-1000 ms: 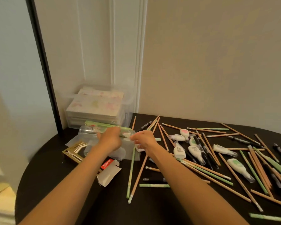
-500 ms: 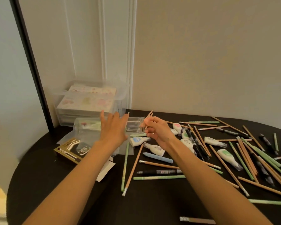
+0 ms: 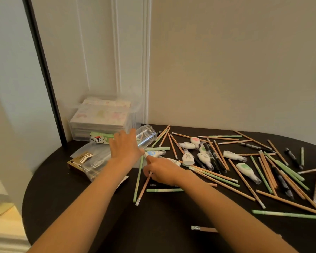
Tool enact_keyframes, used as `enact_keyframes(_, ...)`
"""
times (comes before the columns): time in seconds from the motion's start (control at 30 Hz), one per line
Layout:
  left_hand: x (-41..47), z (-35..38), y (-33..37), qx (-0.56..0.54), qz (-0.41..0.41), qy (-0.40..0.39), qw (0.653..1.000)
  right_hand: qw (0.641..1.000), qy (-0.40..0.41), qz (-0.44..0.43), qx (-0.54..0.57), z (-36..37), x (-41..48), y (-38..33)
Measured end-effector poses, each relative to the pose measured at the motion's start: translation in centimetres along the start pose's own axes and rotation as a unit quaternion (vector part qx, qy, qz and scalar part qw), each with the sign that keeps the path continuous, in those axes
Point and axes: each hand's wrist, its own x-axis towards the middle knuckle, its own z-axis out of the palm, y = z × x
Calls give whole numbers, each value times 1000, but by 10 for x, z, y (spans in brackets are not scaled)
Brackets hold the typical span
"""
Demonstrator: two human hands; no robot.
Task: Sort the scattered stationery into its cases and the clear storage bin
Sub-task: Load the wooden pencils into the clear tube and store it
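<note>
Head view looks down on a dark round table [image 3: 77, 194] against a pale wall. The person's left hand [image 3: 125, 149] lies with straight, spread fingers on a clear round case [image 3: 144, 138], which is on its side, its open mouth toward the right. The right hand [image 3: 162, 172] is low over the table, with curled fingers at a wooden pencil [image 3: 143, 189]; if it really pinches the pencil I cannot tell. Its forefinger points to a white correction tape with a blue mark [image 3: 153, 153], just beside the left hand. The clear storage bin [image 3: 106, 117] stands at the back left near the wall, with flat patterned packs inside. Many pencils, green sticks, black pens and more correction tapes lie scattered over the right part of the table.
</note>
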Motion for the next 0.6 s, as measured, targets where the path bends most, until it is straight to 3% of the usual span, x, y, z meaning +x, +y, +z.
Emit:
enact_keyframes(0.23,-3,-4,-3,-40,-23,2,999,994,5,-83,-74,1,-5,-3)
enact_keyframes(0.33,-4,-7,-1,-38,-29,12,999,995,74,-60,-18,-2,-8,2)
enact_keyframes(0.43,-2,-6,1,-49,-39,32,998,972,189,44,130,-4,-17,8)
enact_keyframes(0.5,-1,-5,7,-54,-36,33,997,894,304,134,301,-7,-27,14)
enact_keyframes(0.6,-4,-1,24,-47,-15,28,998,674,449,244,533,-18,-46,30)
